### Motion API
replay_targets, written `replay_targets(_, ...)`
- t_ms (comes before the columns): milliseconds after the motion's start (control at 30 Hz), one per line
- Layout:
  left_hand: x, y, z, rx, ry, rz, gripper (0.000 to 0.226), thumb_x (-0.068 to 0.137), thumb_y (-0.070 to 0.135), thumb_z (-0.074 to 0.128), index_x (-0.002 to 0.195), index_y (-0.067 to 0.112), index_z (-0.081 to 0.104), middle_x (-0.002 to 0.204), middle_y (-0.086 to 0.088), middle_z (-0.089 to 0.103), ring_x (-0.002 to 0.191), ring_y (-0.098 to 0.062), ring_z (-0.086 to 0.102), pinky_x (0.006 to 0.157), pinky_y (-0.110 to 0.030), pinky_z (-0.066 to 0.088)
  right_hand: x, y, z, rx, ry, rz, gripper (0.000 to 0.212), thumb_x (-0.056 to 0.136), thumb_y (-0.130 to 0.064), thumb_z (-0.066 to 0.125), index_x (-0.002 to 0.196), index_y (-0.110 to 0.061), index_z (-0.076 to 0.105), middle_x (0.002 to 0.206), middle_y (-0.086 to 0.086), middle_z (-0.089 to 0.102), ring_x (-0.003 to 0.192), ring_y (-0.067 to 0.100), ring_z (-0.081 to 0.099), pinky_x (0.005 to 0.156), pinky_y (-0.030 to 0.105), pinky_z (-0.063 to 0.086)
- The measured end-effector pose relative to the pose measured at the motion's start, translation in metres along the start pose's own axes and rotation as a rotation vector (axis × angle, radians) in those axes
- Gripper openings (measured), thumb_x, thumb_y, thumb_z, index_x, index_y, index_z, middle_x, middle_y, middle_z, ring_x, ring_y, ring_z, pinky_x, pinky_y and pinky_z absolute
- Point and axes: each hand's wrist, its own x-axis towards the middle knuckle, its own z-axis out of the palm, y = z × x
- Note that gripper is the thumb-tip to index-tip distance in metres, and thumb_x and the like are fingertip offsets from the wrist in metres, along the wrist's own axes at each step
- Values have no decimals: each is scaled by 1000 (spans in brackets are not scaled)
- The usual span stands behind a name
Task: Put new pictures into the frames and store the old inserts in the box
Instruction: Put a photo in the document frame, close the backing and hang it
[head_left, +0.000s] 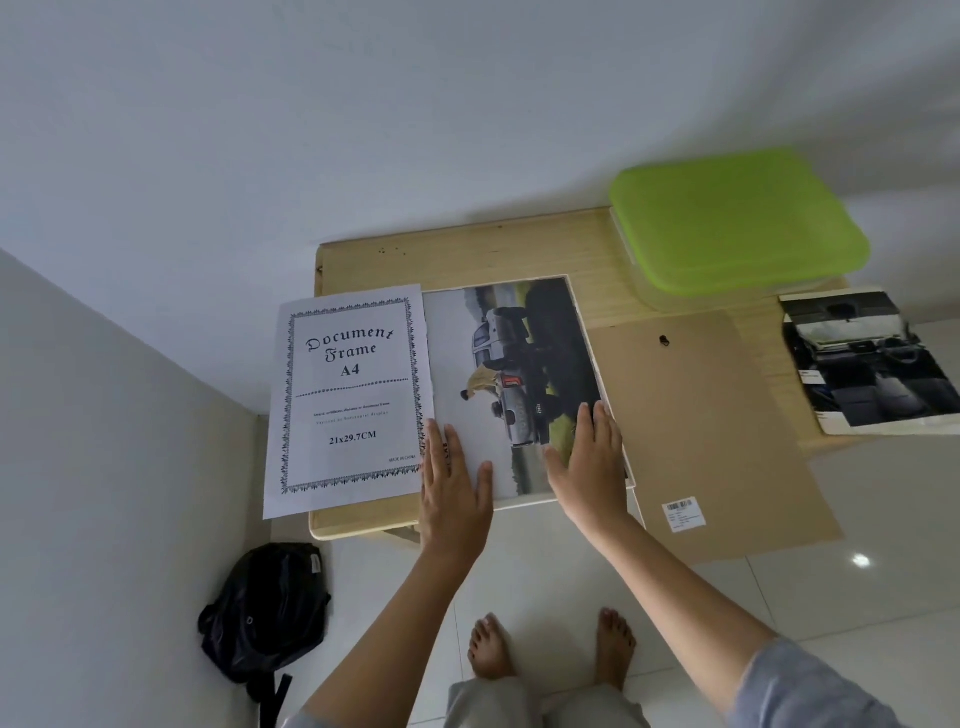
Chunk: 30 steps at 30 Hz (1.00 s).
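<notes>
A car picture (519, 364) lies in a white frame (597, 358) on the small wooden table (467, 249). My left hand (454, 488) rests flat on the picture's near left edge, and my right hand (589, 467) lies flat on its near right corner; both hold nothing. The old insert (348, 395), a white sheet printed "Document Frame A4", lies to the left and overhangs the table edge. The brown backing board (706, 431) lies to the right. A clear box with a green lid (737, 218) stands at the back right, lid on.
A second car picture (872, 364) lies at the far right of the table. A black backpack (265, 613) sits on the tiled floor at the left, against the wall. My bare feet stand on the floor below the table edge.
</notes>
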Motion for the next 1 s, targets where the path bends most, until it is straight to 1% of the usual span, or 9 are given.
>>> replay_targets(67, 0, -1, 1, 13, -1, 7, 75, 90, 57, 13, 147, 12, -6, 149, 2, -27, 145, -23, 0, 116, -34, 9, 0, 1, 2, 9, 28, 2, 71, 92, -36, 49, 147, -6, 15, 156, 10, 12, 144, 23, 7, 116, 32, 10)
replay_targets(167, 1, -3, 4, 18, 9, 18, 81, 82, 58, 0, 146, 10, -7, 147, 1, -29, 145, -25, -1, 112, -28, 0, 0, 1, 5, 7, 53, -4, 71, 92, -35, 51, 146, -5, 17, 155, 11, 16, 144, 24, 10, 116, 32, 10)
replay_targets(333, 2, -2, 5, 28, 26, 40, 79, 83, 55, -2, 146, 7, -8, 147, -3, -30, 144, -25, -3, 111, -25, -8, -1, 2, 8, 34, 97, -9, 71, 90, -34, 55, 145, -3, 22, 153, 12, 23, 142, 26, 17, 115, 33, 14)
replay_targets(500, 1, -5, 7, 32, 39, 46, 76, 84, 54, -2, 144, 8, -10, 147, -3, -29, 145, -24, -4, 111, -25, -9, 0, 0, 11, 91, 96, 27, 72, 91, -35, 54, 145, -4, 20, 154, 11, 20, 143, 25, 15, 115, 34, 14)
replay_targets(600, 2, -6, 8, 39, 36, 54, 72, 85, 53, -1, 141, 9, -15, 147, -3, -30, 144, -23, -5, 111, -25, -11, 8, 0, 7, 120, 84, 71, 73, 89, -33, 57, 145, -3, 21, 153, 11, 22, 140, 27, 16, 114, 36, 19)
replay_targets(700, 3, -7, 8, 49, 34, 59, 74, 85, 53, -1, 143, 8, -12, 148, -3, -29, 145, -22, -6, 111, -24, -10, 18, -3, 1, 101, 93, 99, 70, 86, -30, 61, 141, -3, 29, 145, 14, 33, 132, 30, 25, 108, 37, 25)
replay_targets(800, 2, -7, 7, 54, 33, 58, 78, 84, 54, -3, 146, 7, -8, 148, -3, -29, 145, -22, -5, 111, -24, -8, 26, -3, -4, 118, 122, 130, 59, 83, -27, 63, 132, -3, 41, 131, 17, 44, 120, 32, 33, 99, 36, 29)
replay_targets(900, 2, -6, 6, 57, 32, 58, 78, 83, 53, -4, 146, 7, -9, 148, -3, -30, 145, -23, -4, 112, -24, -7, 29, -1, -6, 160, 149, 153, 52, 81, -24, 63, 126, -2, 47, 123, 18, 48, 115, 32, 35, 97, 37, 30)
replay_targets(1000, 2, -6, 6, 54, 25, 54, 78, 83, 53, -4, 146, 7, -9, 147, -3, -30, 145, -23, -5, 112, -24, -7, 30, -3, -9, 217, 170, 174, 54, 80, -24, 67, 126, -5, 48, 122, 16, 49, 115, 31, 35, 96, 38, 33)
